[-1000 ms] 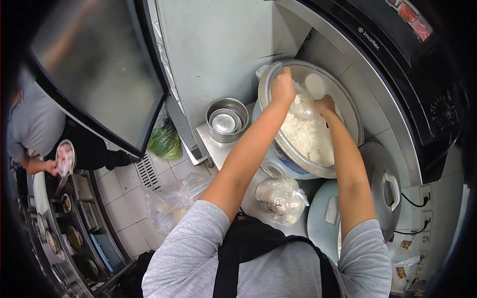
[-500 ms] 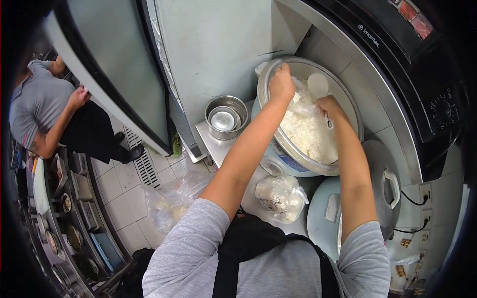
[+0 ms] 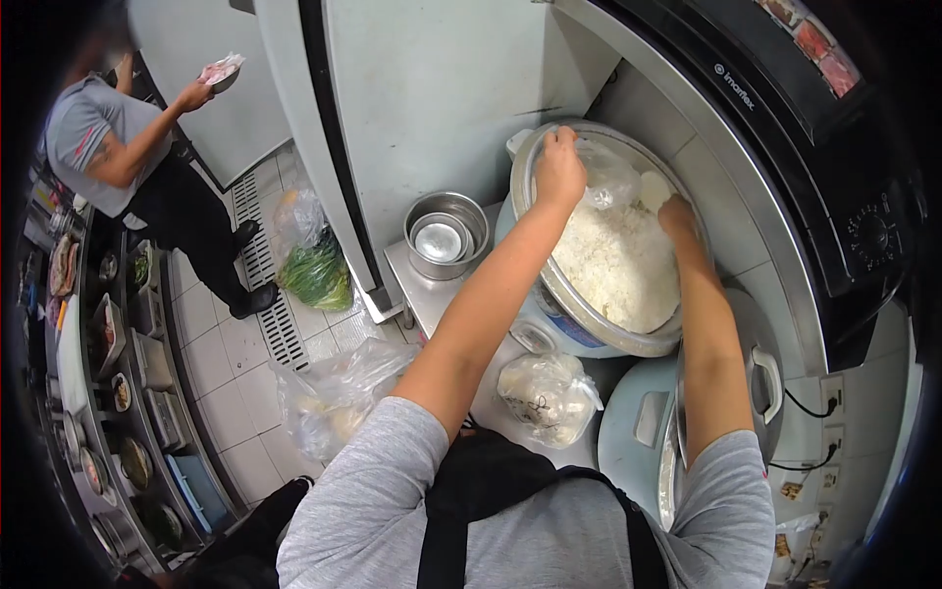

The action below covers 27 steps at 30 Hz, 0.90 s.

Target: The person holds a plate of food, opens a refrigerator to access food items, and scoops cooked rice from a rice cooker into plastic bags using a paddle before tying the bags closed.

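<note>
Rice, white and loose, (image 3: 620,270) seems being scooped: left hand (image 3: 560,172), fingers closed, apparently pinches clear plastic bag (image 3: 608,179); right hand (image 3: 678,217) curls around round white scoop (image 3: 654,188). Next move needs steady bag.

A single head-worn camera looks forward and steeply down through a wide lens that bends straight lines and leaves the corners dark. It sits just above the wearer's black apron (image 3: 491,481), closest at the bottom. Farther out, it looks over the near rim into the rice pot (image 3: 628,342); past the steel table's (image 3: 420,294) left edge, it reaches a co-worker (image 3: 98,147).
</note>
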Each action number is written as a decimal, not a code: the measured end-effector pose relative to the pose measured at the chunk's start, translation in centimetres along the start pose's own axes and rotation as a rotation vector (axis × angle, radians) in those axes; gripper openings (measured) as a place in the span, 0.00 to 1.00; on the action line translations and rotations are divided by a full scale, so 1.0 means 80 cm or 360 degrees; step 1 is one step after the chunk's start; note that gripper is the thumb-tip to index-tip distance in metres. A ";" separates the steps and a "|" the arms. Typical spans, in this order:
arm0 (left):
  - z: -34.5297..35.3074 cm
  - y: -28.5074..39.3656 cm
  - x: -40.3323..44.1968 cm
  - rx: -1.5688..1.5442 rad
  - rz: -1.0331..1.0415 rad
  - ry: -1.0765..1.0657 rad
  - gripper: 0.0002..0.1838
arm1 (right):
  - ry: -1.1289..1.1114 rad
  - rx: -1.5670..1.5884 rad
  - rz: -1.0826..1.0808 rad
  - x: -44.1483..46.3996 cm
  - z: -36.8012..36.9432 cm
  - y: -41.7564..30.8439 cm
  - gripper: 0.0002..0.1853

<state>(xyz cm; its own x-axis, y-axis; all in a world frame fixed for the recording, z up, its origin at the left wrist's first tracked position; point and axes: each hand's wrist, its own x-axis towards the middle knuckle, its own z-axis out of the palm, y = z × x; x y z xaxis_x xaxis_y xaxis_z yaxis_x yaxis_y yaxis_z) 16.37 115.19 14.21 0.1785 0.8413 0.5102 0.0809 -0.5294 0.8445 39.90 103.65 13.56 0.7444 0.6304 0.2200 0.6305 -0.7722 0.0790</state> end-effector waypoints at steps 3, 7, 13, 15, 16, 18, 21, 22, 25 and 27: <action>0.002 -0.002 0.002 -0.0021 0.0010 0.0018 0.11 | -0.0192 0.0029 -0.0071 -0.021 0.012 -0.005 0.14; 0.003 -0.001 0.003 -0.0025 -0.0033 -0.0012 0.10 | -0.0339 -0.0094 -0.0175 -0.053 -0.026 -0.031 0.14; 0.004 0.001 0.004 -0.0043 -0.0014 -0.0004 0.10 | -0.0738 -0.0170 -0.0824 -0.097 -0.040 -0.034 0.16; 0.005 0.000 0.003 -0.0026 -0.0015 -0.0018 0.10 | -0.0800 -0.0040 -0.0889 -0.155 -0.056 -0.080 0.16; 0.005 -0.001 0.003 -0.0043 -0.0006 -0.0019 0.10 | -0.0725 0.0293 -0.0658 -0.169 -0.043 -0.092 0.16; 0.006 -0.002 0.001 -0.0058 0.0007 -0.0018 0.10 | -0.0926 0.0384 -0.1112 -0.181 -0.021 -0.110 0.14; 0.004 -0.003 -0.003 -0.0010 0.0005 -0.0079 0.10 | -0.0972 0.0522 -0.0897 -0.204 -0.043 -0.123 0.14; 0.004 -0.003 -0.003 -0.0002 -0.0008 -0.0084 0.10 | -0.0973 0.0522 -0.0901 -0.210 -0.050 -0.120 0.14; 0.004 -0.002 0.004 -0.0046 -0.0005 -0.0054 0.10 | -0.1244 0.0747 -0.0753 -0.205 -0.064 -0.099 0.11; 0.005 -0.003 0.002 -0.0090 0.0005 -0.0042 0.09 | -0.1519 0.0888 -0.0512 -0.199 -0.070 -0.081 0.10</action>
<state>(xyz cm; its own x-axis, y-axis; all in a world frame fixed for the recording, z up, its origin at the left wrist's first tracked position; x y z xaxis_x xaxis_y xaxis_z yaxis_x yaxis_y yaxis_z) 16.80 115.38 13.99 0.2046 0.8360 0.5091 0.0251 -0.5245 0.8511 22.76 98.19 14.99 0.2445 0.7793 -0.5770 0.6536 -0.5720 -0.4955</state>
